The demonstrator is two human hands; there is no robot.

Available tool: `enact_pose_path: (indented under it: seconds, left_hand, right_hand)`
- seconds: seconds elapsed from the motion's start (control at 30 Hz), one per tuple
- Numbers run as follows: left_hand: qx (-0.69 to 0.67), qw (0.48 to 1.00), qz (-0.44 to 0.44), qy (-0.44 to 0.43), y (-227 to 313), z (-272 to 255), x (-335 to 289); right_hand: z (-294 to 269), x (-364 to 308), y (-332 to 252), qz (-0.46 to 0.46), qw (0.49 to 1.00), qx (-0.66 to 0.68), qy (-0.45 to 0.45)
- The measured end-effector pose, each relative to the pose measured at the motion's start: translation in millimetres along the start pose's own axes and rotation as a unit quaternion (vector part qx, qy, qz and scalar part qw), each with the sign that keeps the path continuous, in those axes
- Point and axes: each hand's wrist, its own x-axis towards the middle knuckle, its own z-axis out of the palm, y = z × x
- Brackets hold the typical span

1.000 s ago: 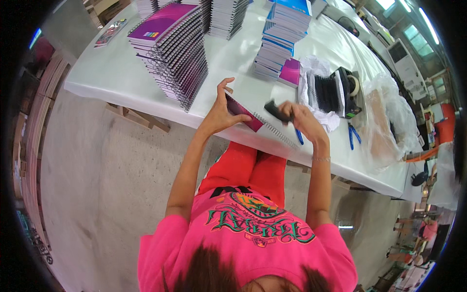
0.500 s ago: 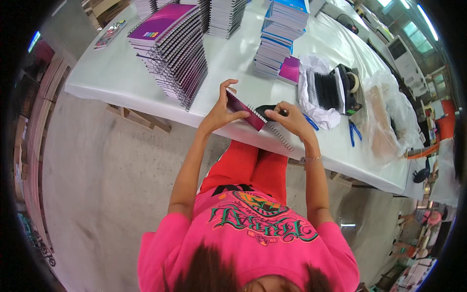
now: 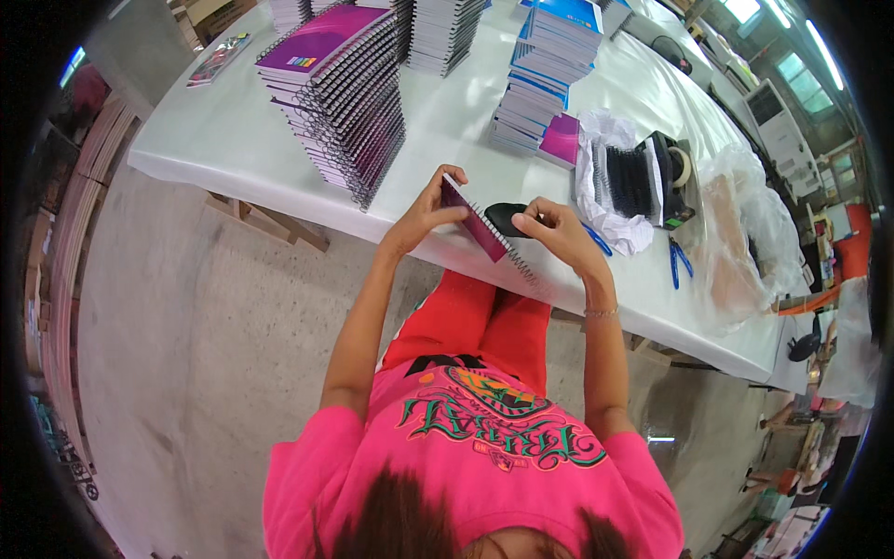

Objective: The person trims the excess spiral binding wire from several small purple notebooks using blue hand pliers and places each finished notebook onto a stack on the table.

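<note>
My left hand point(image 3: 430, 219) grips a purple-covered notebook point(image 3: 473, 222) at the table's front edge, thumb on the cover and fingers behind. A silvery wire spiral point(image 3: 521, 265) runs along the notebook's punched edge and sticks out past its lower corner. My right hand point(image 3: 559, 231) is closed, its thumb and fingers pinching the right edge of a flat black oval piece point(image 3: 506, 219). That piece lies against the spiral's side, beside the notebook. What it is made of I cannot tell.
Tall stacks of spiral-bound purple notebooks point(image 3: 340, 102) and blue-covered books point(image 3: 549, 70) stand on the white-covered table point(image 3: 214, 140). To the right are black spirals point(image 3: 626, 179) in white paper, blue-handled pliers point(image 3: 680, 263), a tape roll point(image 3: 682, 168) and clear plastic point(image 3: 740, 224).
The notebook and both hands have shifted only slightly. More of the black piece shows to the left of my right thumb. The protruding spiral looks more blurred.
</note>
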Motion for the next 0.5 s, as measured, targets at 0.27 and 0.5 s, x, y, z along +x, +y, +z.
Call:
enact_pose_path:
  seconds: [0.27, 0.5]
  left_hand:
    - [-0.040, 0.998, -0.043, -0.010, 6, 0, 1]
    - [-0.036, 0.999, -0.035, -0.020, 4, -2, 3]
  right_hand:
    - [0, 8, 1, 0.000, 0.997, 0.070, 0.028]
    - [4, 9, 4, -0.014, 0.999, 0.037, 0.005]
